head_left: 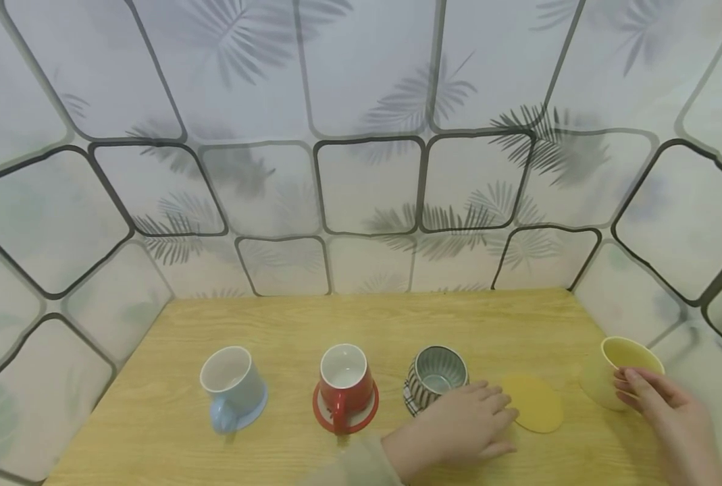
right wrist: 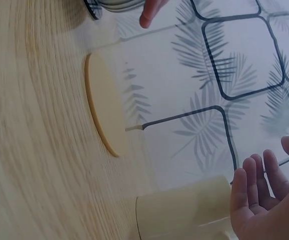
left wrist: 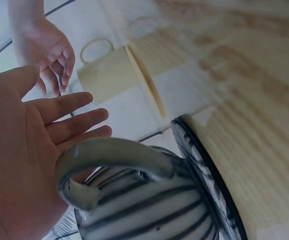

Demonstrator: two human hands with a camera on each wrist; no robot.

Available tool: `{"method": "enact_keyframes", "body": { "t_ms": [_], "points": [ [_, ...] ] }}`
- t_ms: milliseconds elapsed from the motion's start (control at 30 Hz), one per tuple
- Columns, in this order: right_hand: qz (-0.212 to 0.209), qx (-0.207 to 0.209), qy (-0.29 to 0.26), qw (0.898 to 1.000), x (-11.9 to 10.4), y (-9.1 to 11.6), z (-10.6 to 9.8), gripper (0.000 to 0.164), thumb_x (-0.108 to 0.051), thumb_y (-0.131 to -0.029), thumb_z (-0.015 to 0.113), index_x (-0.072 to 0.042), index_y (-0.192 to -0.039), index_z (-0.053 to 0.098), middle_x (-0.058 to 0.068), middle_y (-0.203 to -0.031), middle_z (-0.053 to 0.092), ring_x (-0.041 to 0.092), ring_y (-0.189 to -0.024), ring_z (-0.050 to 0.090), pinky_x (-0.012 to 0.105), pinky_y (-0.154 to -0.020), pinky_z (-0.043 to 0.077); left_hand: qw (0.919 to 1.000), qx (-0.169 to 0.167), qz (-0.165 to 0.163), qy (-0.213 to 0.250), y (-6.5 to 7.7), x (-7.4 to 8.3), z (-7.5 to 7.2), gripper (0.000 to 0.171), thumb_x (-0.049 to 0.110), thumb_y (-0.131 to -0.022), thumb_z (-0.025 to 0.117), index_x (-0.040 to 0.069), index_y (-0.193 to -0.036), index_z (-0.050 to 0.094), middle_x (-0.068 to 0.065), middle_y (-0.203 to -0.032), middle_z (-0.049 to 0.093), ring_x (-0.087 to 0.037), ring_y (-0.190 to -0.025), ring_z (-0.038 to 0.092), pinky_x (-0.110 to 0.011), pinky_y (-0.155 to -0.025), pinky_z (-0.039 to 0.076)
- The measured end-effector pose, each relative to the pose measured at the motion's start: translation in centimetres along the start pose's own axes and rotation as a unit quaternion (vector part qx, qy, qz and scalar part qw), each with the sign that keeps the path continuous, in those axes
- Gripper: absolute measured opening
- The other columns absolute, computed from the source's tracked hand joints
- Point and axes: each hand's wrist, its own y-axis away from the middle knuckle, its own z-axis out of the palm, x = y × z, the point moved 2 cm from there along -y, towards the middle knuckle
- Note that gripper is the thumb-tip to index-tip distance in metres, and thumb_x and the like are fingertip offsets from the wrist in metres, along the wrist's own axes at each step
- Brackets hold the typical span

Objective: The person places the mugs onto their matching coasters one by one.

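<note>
My left hand point(head_left: 467, 425), fingers extended, is beside the grey striped mug point(left wrist: 149, 200), which stands on a patterned coaster point(left wrist: 204, 175). In the left wrist view the mug's handle overlaps the fingertips. Just right of that hand lies a round yellow coaster point(head_left: 533, 403) with nothing on it. At the far right a pale yellow mug point(head_left: 610, 381) stands upright on the table. My right hand point(head_left: 671, 405) is close to its rim. Both wrist views show that hand with loosely bent fingers, beside the mug and not wrapped round it.
A red mug point(head_left: 351, 391) stands on a red-rimmed coaster point(head_left: 369, 417), left of the striped one. Further left a light blue mug point(head_left: 239, 388) sits on a blue coaster point(head_left: 259, 410). Patterned walls point(head_left: 367, 189) enclose the wooden table point(head_left: 288, 324) at the back and sides.
</note>
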Motion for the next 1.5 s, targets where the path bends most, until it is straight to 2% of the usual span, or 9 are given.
{"method": "enact_keyframes", "body": {
  "t_ms": [167, 267, 467, 633, 767, 900, 1100, 1367, 1500],
  "points": [
    [0.005, 0.019, -0.023, 1.000, 0.0, -0.1, -0.8, 0.032, 0.001, -0.108, 0.055, -0.016, -0.103, 0.082, -0.010, -0.098, 0.083, 0.001, -0.087, 0.078, 0.013, -0.076, 0.062, 0.9997, -0.017, -0.013, 0.011, -0.5, 0.3, 0.2, 0.060, 0.063, -0.112, 0.027, 0.032, -0.160, 0.046, 0.013, -0.165, 0.045, -0.007, -0.156, 0.039, -0.025, -0.133, 0.027],
    [0.015, 0.034, -0.026, 0.999, 0.0, -0.2, -1.4, 0.029, -0.001, -0.107, 0.058, -0.016, -0.102, 0.082, -0.011, -0.097, 0.082, 0.001, -0.086, 0.078, 0.014, -0.075, 0.063, 0.9995, -0.023, -0.021, 0.001, -0.7, 0.5, 0.3, 0.061, 0.064, -0.111, 0.026, 0.032, -0.160, 0.045, 0.013, -0.166, 0.045, -0.008, -0.157, 0.039, -0.025, -0.133, 0.027],
    [0.004, 0.038, -0.061, 0.997, -0.2, -0.4, -2.4, 0.033, 0.003, -0.107, 0.054, -0.012, -0.100, 0.082, -0.006, -0.094, 0.083, 0.004, -0.084, 0.080, 0.016, -0.073, 0.064, 0.9985, -0.032, -0.042, -0.012, -1.3, 1.0, 0.7, 0.064, 0.066, -0.111, 0.023, 0.032, -0.162, 0.043, 0.014, -0.167, 0.042, -0.007, -0.158, 0.036, -0.024, -0.133, 0.025],
    [0.006, 0.075, -0.057, 0.996, -0.4, -0.6, -2.9, 0.034, 0.001, -0.107, 0.056, -0.016, -0.094, 0.082, -0.009, -0.088, 0.082, 0.000, -0.078, 0.078, 0.014, -0.068, 0.062, 0.9981, -0.025, -0.053, -0.019, -1.9, 1.2, 0.6, 0.066, 0.067, -0.110, 0.024, 0.030, -0.162, 0.044, 0.012, -0.165, 0.045, -0.008, -0.158, 0.037, -0.024, -0.133, 0.027],
    [-0.009, 0.088, -0.067, 0.994, -0.5, -0.6, -3.1, 0.035, 0.001, -0.107, 0.055, -0.017, -0.093, 0.082, -0.010, -0.086, 0.082, -0.001, -0.076, 0.077, 0.012, -0.066, 0.061, 0.9972, -0.023, -0.065, -0.030, -2.6, 1.2, 0.5, 0.067, 0.067, -0.110, 0.024, 0.029, -0.161, 0.045, 0.011, -0.163, 0.046, -0.008, -0.157, 0.038, -0.024, -0.132, 0.029],
    [-0.009, 0.093, -0.070, 0.993, -0.5, -0.7, -3.3, 0.037, 0.001, -0.108, 0.053, -0.017, -0.093, 0.082, -0.009, -0.085, 0.081, -0.001, -0.074, 0.077, 0.010, -0.066, 0.060, 0.9957, -0.034, -0.079, -0.033, -3.2, 1.3, 0.6, 0.068, 0.068, -0.109, 0.023, 0.030, -0.162, 0.043, 0.010, -0.165, 0.044, -0.008, -0.158, 0.036, -0.024, -0.132, 0.028],
    [0.014, 0.121, -0.045, 0.992, -0.6, -0.9, -3.9, 0.035, -0.004, -0.108, 0.058, -0.021, -0.089, 0.081, -0.012, -0.081, 0.079, -0.002, -0.070, 0.074, 0.010, -0.064, 0.060, 0.9929, -0.054, -0.101, -0.032, -4.0, 1.5, 0.9, 0.070, 0.071, -0.108, 0.023, 0.031, -0.163, 0.041, 0.012, -0.166, 0.042, -0.007, -0.158, 0.035, -0.024, -0.132, 0.028],
    [0.004, 0.097, -0.081, 0.992, -0.7, -1.1, -4.6, 0.040, 0.000, -0.109, 0.052, -0.017, -0.091, 0.082, -0.009, -0.083, 0.081, 0.000, -0.073, 0.076, 0.011, -0.065, 0.061, 0.9892, -0.079, -0.118, -0.036, -5.0, 1.7, 1.6, 0.071, 0.073, -0.106, 0.026, 0.033, -0.163, 0.041, 0.014, -0.167, 0.041, -0.006, -0.159, 0.033, -0.024, -0.132, 0.027],
    [-0.009, 0.104, -0.087, 0.991, -0.5, -1.1, -5.1, 0.038, 0.001, -0.109, 0.053, -0.016, -0.091, 0.082, -0.009, -0.083, 0.081, -0.001, -0.073, 0.075, 0.010, -0.065, 0.061, 0.9859, -0.093, -0.133, -0.040, -5.3, 1.9, 1.8, 0.072, 0.074, -0.106, 0.027, 0.033, -0.163, 0.041, 0.014, -0.167, 0.041, -0.006, -0.159, 0.033, -0.024, -0.133, 0.026]
  ]
}}
